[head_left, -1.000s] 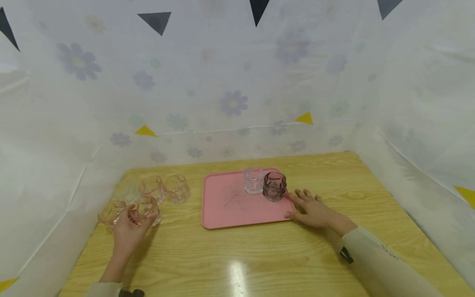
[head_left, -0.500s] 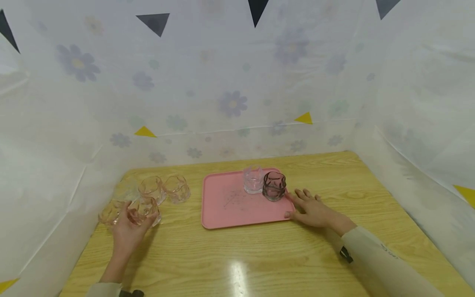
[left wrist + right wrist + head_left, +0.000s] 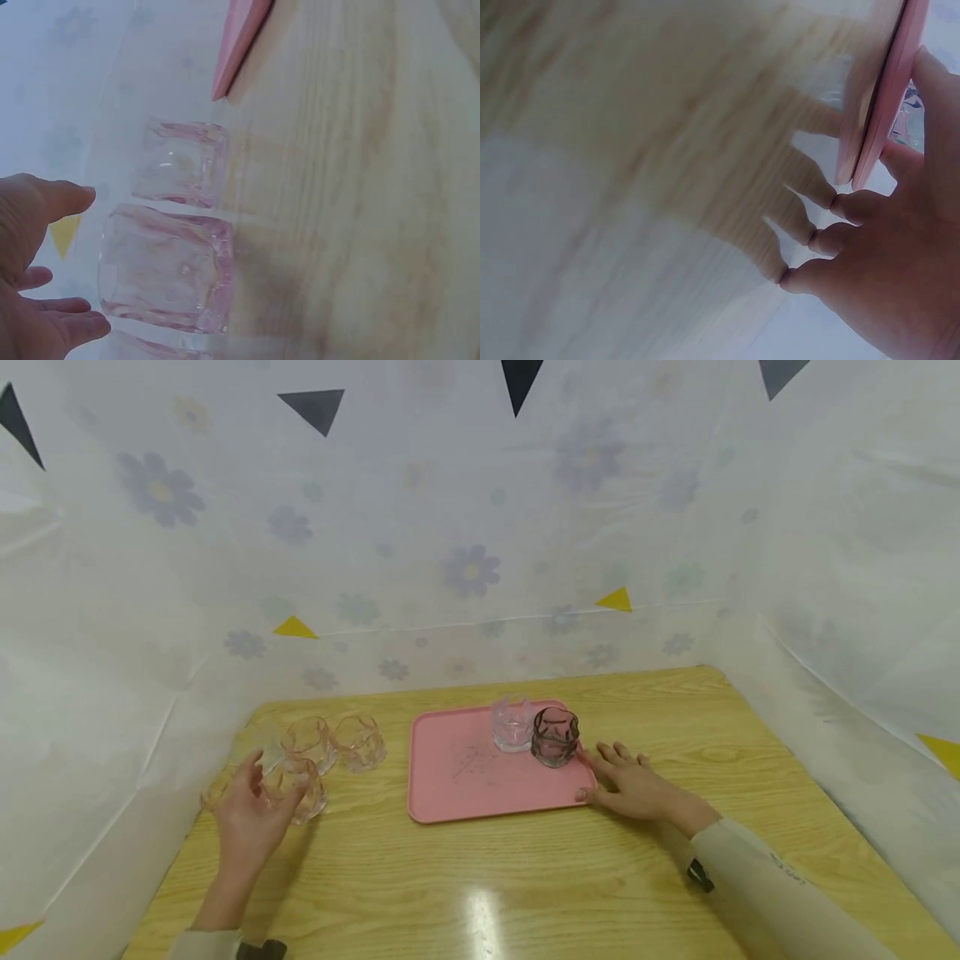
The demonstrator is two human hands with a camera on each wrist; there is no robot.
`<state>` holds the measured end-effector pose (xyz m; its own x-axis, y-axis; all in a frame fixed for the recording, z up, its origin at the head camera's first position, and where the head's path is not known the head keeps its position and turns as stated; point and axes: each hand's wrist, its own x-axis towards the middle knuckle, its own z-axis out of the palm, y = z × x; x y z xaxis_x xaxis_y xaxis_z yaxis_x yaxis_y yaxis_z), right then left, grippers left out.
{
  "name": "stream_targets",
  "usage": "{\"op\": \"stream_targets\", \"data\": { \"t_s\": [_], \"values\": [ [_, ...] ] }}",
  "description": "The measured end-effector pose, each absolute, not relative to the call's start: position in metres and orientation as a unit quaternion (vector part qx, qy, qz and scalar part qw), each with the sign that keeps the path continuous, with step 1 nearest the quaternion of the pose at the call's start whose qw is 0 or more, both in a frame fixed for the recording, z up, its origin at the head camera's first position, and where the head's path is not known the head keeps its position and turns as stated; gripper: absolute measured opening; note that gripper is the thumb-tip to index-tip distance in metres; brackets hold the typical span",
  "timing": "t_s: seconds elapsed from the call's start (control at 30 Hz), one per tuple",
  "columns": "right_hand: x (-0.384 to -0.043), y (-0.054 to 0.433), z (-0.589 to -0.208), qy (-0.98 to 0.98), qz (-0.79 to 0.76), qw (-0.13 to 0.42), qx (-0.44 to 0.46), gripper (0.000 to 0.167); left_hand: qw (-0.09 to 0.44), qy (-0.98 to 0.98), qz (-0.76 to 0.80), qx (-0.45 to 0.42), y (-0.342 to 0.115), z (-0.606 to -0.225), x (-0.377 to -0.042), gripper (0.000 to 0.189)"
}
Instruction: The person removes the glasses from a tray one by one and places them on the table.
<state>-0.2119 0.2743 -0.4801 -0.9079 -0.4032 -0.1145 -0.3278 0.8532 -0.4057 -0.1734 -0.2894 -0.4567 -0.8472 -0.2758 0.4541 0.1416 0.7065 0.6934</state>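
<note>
Head view: wood-grain table, pink tray on it, flower-patterned sheeting behind.

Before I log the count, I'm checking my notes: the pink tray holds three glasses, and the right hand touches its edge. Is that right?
Not quite: the head view shows that the pink tray holds two, not three: a clear glass and a dark glass. The right hand does touch its edge.

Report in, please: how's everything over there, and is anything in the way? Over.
Left-hand grip open beside pink-tinted glass, holding nothing. Right-hand grip open at pink tray's right edge. Neighbouring glasses stand close, possibly in the way.
</note>
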Motion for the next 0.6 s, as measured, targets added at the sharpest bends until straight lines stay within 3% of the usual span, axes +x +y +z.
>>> {"op": "stream_targets", "data": {
  "t_s": [0.1, 0.33, 0.6],
  "values": [
    [-0.212, 0.275, -0.480, 0.958, -0.192, 0.099, -0.190, 0.083, 0.288, -0.884, -0.368, 0.026, -0.285, -0.451, -0.175, 0.077],
    [-0.213, 0.276, -0.482, 0.957, -0.193, 0.096, -0.192, 0.083, 0.247, -0.884, -0.396, -0.008, -0.267, -0.446, -0.180, 0.067],
    [-0.213, 0.275, -0.482, 0.957, -0.196, 0.096, -0.193, 0.082, 0.235, -0.868, -0.429, -0.082, -0.238, -0.452, -0.195, 0.065]
  ]
}}
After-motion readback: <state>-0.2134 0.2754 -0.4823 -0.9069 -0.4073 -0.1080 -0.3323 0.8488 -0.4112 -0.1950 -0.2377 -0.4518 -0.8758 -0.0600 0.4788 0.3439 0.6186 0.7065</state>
